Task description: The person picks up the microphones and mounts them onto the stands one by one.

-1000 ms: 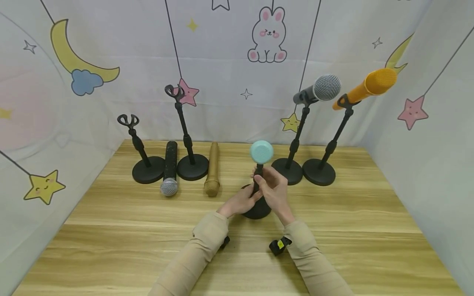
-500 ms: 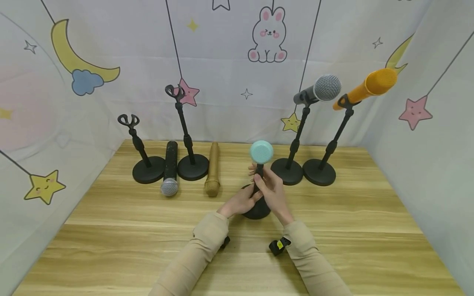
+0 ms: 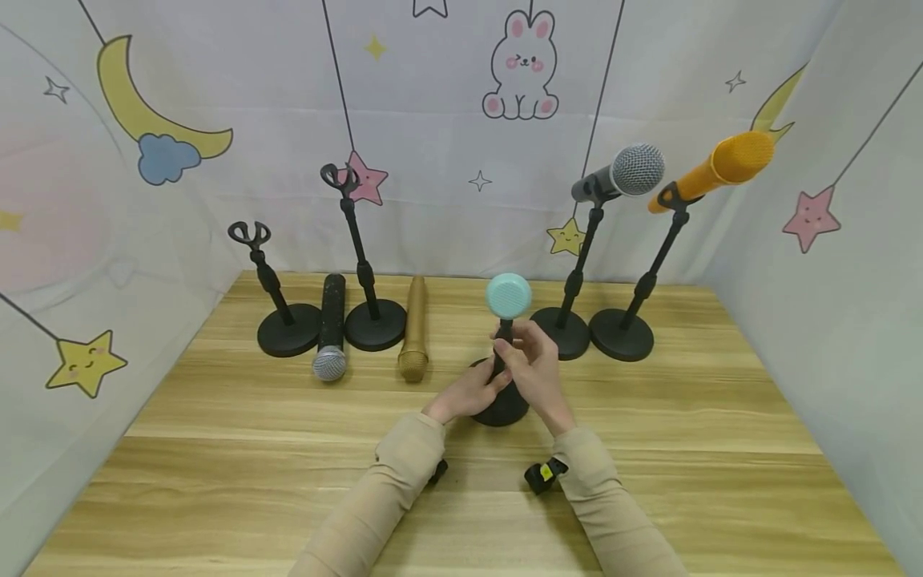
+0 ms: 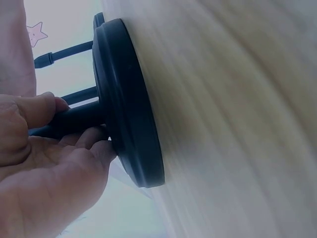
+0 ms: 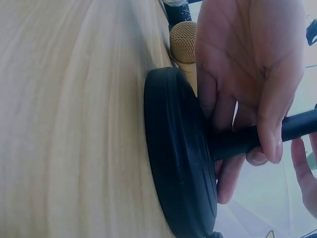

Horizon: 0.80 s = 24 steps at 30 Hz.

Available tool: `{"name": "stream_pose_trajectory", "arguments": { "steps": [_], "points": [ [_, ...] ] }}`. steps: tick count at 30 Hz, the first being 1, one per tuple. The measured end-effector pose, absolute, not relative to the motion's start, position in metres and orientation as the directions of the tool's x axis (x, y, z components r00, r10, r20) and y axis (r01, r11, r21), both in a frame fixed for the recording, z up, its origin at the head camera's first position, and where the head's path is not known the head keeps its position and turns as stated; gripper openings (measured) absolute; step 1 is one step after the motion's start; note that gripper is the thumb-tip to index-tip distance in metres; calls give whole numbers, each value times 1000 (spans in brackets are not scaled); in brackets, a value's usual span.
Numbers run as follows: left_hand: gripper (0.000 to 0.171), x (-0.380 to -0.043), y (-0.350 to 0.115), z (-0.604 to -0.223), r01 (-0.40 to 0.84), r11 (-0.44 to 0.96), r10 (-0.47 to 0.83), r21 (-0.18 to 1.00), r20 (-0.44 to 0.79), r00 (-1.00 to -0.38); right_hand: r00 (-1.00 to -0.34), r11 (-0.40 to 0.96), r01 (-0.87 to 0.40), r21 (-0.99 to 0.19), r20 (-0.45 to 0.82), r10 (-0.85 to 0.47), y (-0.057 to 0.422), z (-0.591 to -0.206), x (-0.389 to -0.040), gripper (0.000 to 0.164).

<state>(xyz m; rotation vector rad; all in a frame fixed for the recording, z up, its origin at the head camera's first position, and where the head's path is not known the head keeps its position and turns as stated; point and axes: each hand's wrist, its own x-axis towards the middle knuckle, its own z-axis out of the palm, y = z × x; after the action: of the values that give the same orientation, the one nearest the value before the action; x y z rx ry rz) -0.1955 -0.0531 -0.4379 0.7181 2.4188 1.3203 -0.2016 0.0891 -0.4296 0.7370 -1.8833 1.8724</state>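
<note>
A teal-headed microphone (image 3: 508, 296) sits atop a short black microphone stand (image 3: 502, 409) at the middle of the table, its head facing me. My left hand (image 3: 467, 393) grips the stand's pole low down, close above the round base; the left wrist view shows thumb and fingers around it. Higher on the same pole, my right hand (image 3: 535, 369) pinches it between thumb and fingers below the microphone. The base rests flat on the table. The fingers hide most of the pole in the head view.
Left, two bare stands (image 3: 290, 330) (image 3: 376, 324) flank a black microphone (image 3: 332, 324); a gold microphone (image 3: 414, 332) lies beside them. At right, a grey microphone (image 3: 626, 173) and an orange microphone (image 3: 721, 168) sit on stands. A printed curtain (image 3: 447, 232) borders the wooden table (image 3: 721, 449).
The right hand's fingers loosen slightly and then close around the upper pole again. The left hand and the stand stay in place.
</note>
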Motion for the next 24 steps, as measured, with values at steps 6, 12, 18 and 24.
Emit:
{"name": "stream_pose_trajectory", "arguments": {
  "steps": [6,12,18,24],
  "points": [
    [49,-195,-54,-438,260,461,541,849,-37,-840,-817,25,-576,-817,575,-56,85,-428,-201,18],
    [47,-196,-53,-438,265,457,544,849,-32,-838,-797,-88,-579,-810,586,-149,89,-431,-201,26],
    [47,-197,-53,-437,311,453,562,835,3,-827,-764,-129,-587,-799,599,-238,95,-432,-203,35],
    [46,-198,-52,-437,300,446,561,843,-2,-828,-748,-113,-612,-782,620,-237,97,-433,-205,26]
  ]
}}
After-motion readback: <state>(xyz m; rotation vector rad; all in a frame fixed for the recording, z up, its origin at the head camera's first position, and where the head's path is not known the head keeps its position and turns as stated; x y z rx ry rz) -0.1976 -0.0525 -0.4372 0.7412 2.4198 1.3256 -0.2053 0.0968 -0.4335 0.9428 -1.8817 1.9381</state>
